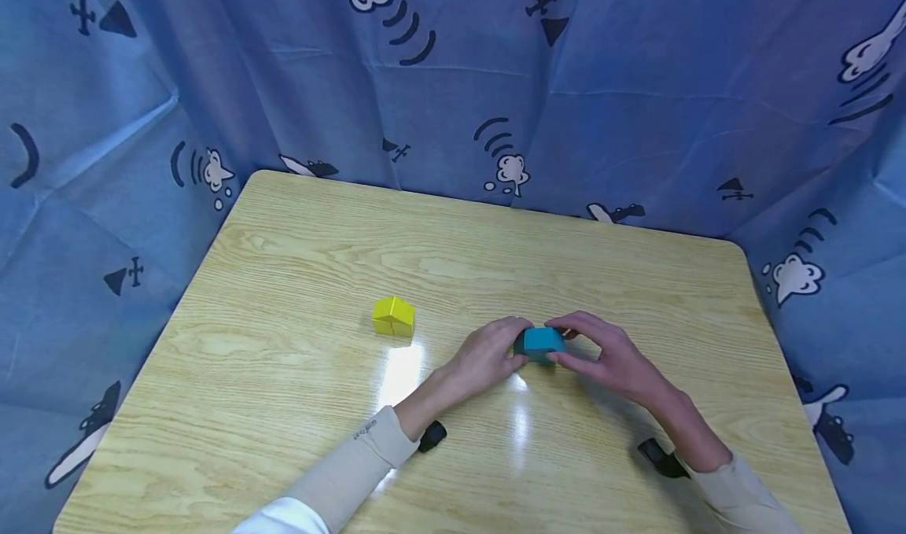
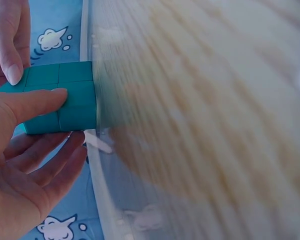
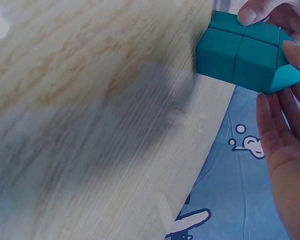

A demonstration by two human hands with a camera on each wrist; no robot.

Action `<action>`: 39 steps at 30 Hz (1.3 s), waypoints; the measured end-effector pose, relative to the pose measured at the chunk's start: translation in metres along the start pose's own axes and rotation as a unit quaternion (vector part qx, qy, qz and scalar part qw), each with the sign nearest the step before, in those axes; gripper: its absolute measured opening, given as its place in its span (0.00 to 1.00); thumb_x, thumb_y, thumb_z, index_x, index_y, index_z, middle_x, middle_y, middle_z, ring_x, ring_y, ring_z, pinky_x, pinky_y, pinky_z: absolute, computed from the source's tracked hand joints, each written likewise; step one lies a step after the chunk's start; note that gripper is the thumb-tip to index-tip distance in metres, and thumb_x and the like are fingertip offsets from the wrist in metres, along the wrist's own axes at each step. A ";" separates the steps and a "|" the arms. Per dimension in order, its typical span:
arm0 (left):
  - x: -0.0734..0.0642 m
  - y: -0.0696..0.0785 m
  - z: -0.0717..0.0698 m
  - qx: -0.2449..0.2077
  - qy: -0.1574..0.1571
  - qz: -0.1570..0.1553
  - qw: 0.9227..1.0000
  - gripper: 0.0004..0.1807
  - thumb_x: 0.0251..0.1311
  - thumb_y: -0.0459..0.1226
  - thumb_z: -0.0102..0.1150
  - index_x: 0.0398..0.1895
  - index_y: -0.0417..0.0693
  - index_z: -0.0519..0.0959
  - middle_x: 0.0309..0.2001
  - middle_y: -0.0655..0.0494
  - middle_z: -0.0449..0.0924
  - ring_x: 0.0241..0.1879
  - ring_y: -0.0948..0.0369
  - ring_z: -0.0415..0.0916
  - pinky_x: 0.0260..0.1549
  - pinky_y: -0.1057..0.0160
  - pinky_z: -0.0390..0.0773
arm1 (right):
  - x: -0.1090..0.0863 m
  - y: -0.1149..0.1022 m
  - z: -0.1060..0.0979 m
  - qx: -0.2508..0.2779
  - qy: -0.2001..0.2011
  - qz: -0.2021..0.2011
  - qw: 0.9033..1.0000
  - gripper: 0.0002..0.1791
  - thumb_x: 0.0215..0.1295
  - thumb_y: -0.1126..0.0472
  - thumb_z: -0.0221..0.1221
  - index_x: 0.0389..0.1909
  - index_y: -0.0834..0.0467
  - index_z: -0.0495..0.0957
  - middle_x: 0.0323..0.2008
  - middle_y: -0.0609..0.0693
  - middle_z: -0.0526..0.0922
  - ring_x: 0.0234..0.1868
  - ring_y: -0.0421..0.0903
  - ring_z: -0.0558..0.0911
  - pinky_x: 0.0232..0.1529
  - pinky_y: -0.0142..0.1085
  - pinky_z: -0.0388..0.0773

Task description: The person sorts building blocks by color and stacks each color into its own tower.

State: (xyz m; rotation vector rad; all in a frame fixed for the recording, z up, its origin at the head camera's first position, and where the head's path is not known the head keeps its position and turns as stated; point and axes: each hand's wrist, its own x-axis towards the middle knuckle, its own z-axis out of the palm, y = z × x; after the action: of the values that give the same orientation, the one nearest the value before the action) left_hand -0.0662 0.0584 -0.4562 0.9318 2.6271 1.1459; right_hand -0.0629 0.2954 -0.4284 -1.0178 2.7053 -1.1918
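Note:
A teal block [image 1: 543, 340] with seams dividing it into several smaller pieces sits on the table between both hands. My left hand [image 1: 490, 353] grips its left side; in the left wrist view the thumb lies along one face of the teal block [image 2: 76, 105], with the fingers on the opposite side. From the right, my right hand [image 1: 610, 355] pinches the other end between thumb and fingers. The right wrist view shows seams crossing two faces of the teal block [image 3: 240, 52] and the left thumb resting on its far part.
A yellow block [image 1: 393, 317] with a peaked top and visible seams stands left of the hands. The wood-grain table [image 1: 283, 377] is glossy with bright reflections. A blue patterned curtain [image 1: 453, 93] surrounds its back and sides. Black devices [image 1: 432, 436] sit at both wrists.

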 end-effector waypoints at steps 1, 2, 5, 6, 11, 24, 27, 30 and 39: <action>0.000 0.000 0.000 0.003 0.000 0.000 1.000 0.23 0.63 0.34 0.72 0.60 0.41 0.77 0.55 0.50 0.83 0.52 0.60 0.80 0.53 0.67 0.78 | 0.000 0.000 0.000 0.000 0.000 0.000 1.000 0.28 0.56 0.69 0.74 0.59 0.54 0.81 0.51 0.47 0.84 0.49 0.44 0.83 0.49 0.32 0.81; 0.000 0.000 0.000 0.005 0.000 0.001 1.000 0.23 0.63 0.34 0.72 0.60 0.41 0.77 0.54 0.50 0.83 0.51 0.60 0.80 0.52 0.68 0.78 | 0.000 0.000 0.000 0.000 0.000 -0.001 1.000 0.28 0.56 0.70 0.74 0.59 0.54 0.81 0.51 0.47 0.84 0.49 0.44 0.83 0.49 0.32 0.81; 0.000 0.000 0.000 0.011 0.001 0.003 1.000 0.23 0.63 0.34 0.72 0.59 0.41 0.77 0.53 0.51 0.82 0.49 0.61 0.79 0.50 0.69 0.78 | 0.000 0.000 0.000 0.001 -0.001 -0.001 1.000 0.28 0.57 0.70 0.74 0.59 0.54 0.81 0.51 0.47 0.84 0.49 0.44 0.83 0.49 0.32 0.81; 0.000 0.001 -0.001 0.012 0.001 0.004 1.000 0.23 0.62 0.34 0.72 0.59 0.41 0.78 0.52 0.51 0.82 0.48 0.62 0.79 0.49 0.69 0.78 | 0.000 0.000 0.000 0.001 -0.001 0.000 1.000 0.28 0.57 0.70 0.74 0.59 0.54 0.81 0.51 0.47 0.84 0.49 0.44 0.83 0.49 0.32 0.81; -0.001 0.001 0.000 0.013 0.004 0.008 1.000 0.22 0.62 0.34 0.72 0.58 0.41 0.78 0.51 0.51 0.82 0.46 0.62 0.78 0.48 0.70 0.78 | -0.001 0.000 0.001 0.002 0.000 0.003 1.000 0.28 0.57 0.70 0.74 0.59 0.55 0.81 0.51 0.48 0.84 0.49 0.44 0.82 0.50 0.30 0.80; -0.006 0.001 -0.010 0.030 0.002 -0.011 0.999 0.29 0.63 0.41 0.73 0.64 0.43 0.75 0.53 0.51 0.80 0.47 0.61 0.75 0.42 0.69 0.78 | -0.004 -0.001 0.001 -0.008 0.025 0.036 0.999 0.25 0.62 0.69 0.71 0.60 0.59 0.79 0.55 0.50 0.83 0.53 0.47 0.81 0.56 0.28 0.76; -0.010 0.003 -0.019 0.034 0.014 -0.010 0.999 0.29 0.64 0.42 0.72 0.65 0.42 0.75 0.54 0.50 0.80 0.50 0.59 0.76 0.44 0.66 0.79 | -0.005 -0.001 0.000 -0.025 0.051 0.054 0.997 0.20 0.67 0.69 0.67 0.59 0.58 0.80 0.53 0.48 0.84 0.54 0.46 0.81 0.58 0.26 0.72; -0.013 0.004 -0.028 0.037 0.029 -0.008 0.999 0.27 0.65 0.41 0.71 0.63 0.42 0.76 0.55 0.49 0.81 0.53 0.56 0.76 0.48 0.63 0.80 | -0.005 0.001 -0.002 -0.045 0.085 0.049 0.994 0.17 0.67 0.71 0.65 0.55 0.56 0.81 0.50 0.47 0.84 0.51 0.43 0.80 0.57 0.25 0.71; -0.022 0.000 -0.056 0.050 0.120 0.042 0.991 0.09 0.65 0.32 0.68 0.47 0.38 0.84 0.44 0.49 0.85 0.43 0.56 0.80 0.42 0.63 0.81 | -0.005 0.005 -0.007 -0.062 0.181 0.020 0.981 0.15 0.59 0.78 0.67 0.43 0.59 0.83 0.39 0.47 0.84 0.43 0.39 0.79 0.49 0.21 0.71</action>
State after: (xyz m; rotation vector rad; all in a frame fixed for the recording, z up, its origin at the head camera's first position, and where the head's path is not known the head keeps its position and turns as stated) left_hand -0.0683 0.0108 -0.4199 0.9878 2.8856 1.2250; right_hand -0.0635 0.3049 -0.4281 -0.8192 3.0932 -1.3321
